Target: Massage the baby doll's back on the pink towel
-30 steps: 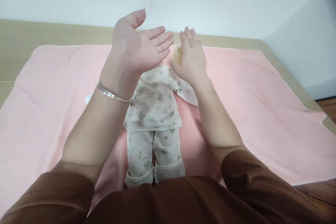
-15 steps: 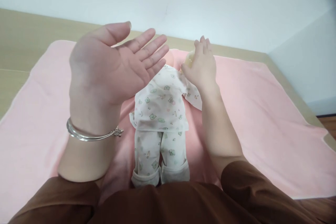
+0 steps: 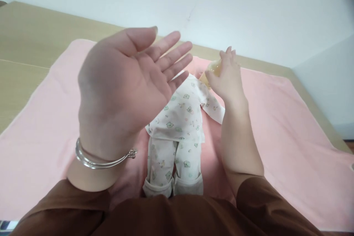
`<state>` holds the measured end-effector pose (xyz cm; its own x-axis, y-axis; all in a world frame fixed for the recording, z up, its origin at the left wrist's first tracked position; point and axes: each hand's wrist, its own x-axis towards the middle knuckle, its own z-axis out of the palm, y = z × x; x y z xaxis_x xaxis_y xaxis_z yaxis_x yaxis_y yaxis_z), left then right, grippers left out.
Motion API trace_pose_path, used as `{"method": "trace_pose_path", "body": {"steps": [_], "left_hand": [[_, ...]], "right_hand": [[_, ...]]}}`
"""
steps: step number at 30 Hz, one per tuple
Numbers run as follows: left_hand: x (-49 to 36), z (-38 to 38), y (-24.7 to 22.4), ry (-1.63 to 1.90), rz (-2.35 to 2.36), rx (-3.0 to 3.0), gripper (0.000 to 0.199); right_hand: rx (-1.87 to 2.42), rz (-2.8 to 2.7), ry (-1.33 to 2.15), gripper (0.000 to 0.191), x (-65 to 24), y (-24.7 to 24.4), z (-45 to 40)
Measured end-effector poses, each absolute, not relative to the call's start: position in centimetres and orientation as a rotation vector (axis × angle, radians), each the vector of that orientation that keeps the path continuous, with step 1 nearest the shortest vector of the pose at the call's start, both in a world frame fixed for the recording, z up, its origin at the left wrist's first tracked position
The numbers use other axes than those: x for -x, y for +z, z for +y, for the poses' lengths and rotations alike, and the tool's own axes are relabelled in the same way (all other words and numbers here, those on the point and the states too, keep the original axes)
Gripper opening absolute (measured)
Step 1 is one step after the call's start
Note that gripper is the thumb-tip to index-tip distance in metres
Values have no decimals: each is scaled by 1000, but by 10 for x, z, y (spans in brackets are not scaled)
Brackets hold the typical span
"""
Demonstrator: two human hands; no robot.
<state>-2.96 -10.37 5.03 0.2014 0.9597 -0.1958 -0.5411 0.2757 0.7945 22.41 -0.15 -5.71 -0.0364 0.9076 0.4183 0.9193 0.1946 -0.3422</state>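
Note:
My left hand (image 3: 132, 84) is raised in the foreground, palm up, with its fingers stretched out and nothing on it. Behind it lies a white baby top (image 3: 185, 114) with small green animal prints. Matching trousers (image 3: 163, 158) with turned-up cuffs lie below. The outfit looks filled out as if on a doll, but what is above the collar is mostly hidden. Near the top's collar and sleeve, my right hand (image 3: 228, 77) is curled round a yellowish, shiny, see-through thing (image 3: 214, 68). My fingers cover much of it, and its exact kind cannot be made out.
A pink blanket (image 3: 282, 136) is spread under the outfit on a light wooden table (image 3: 24, 40). A white wall (image 3: 235, 7) rises right behind the table's far edge and meets another wall at the right.
The whole view has shifted, so both hands and the outfit appear further right. The left palm looks a little larger. More of the yellowish thing shows in my right hand.

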Motion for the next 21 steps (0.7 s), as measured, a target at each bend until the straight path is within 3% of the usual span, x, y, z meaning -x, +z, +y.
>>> {"method": "trace_pose_path", "body": {"steps": [3, 9, 12, 16, 21], "left_hand": [[20, -106, 47, 1099, 765, -607, 42], [12, -112, 44, 990, 795, -745, 43], [15, -117, 49, 890, 836, -773, 54], [21, -120, 56, 926, 872, -759, 66], [10, -121, 58, 1052, 845, -747, 58]], "right_hand": [[1692, -1901, -19, 63, -213, -44, -15], [1390, -1998, 151, 53, -163, -3, -81], [1231, -2115, 30, 62, -138, 5, -113], [1322, -2307, -180, 82, -114, 8, -149], [1222, -2565, -195, 92, -109, 15, -167]]}}
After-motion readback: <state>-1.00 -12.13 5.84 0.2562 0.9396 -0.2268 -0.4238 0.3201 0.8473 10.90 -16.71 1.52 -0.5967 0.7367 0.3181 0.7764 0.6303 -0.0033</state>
